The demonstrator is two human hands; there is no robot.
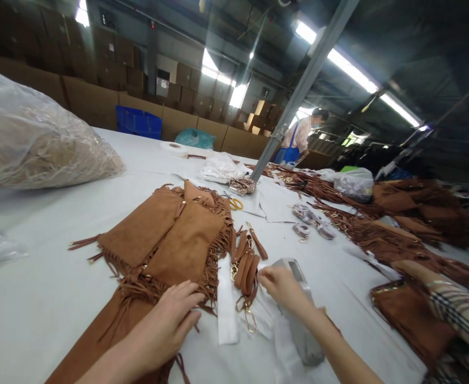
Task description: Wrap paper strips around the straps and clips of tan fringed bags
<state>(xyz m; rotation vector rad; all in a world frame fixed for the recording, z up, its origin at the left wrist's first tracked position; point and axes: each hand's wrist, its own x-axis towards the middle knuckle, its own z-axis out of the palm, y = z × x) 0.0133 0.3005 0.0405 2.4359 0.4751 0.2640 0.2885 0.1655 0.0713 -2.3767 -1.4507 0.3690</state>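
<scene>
My left hand (178, 314) rests over the lower edge of a stack of brown suede-like fringed bags (184, 242), its fingers stretched out and slightly apart. Another brown piece (102, 330) extends beneath my left wrist. My right hand (277, 285) has its fingers curled together beside a folded bundle of brown straps (247, 272) with gold clasps; whatever is between the fingertips is hidden. Under my right forearm lies a grey plastic device (304, 341). A white strip (227, 320) runs between the bags and the straps, and crumpled thin white sheets (264, 317) lie below the right hand.
Yellow-handled scissors (236, 204) lie behind the bags. A large plastic-wrapped bundle (46, 138) stands left. Wrapped straps (312, 218) and brown fringed heaps (398, 240) cover the right side. A co-worker's checked sleeve (462, 309) reaches in there. A metal post (294, 112) rises mid-table; another person (298, 136) stands behind.
</scene>
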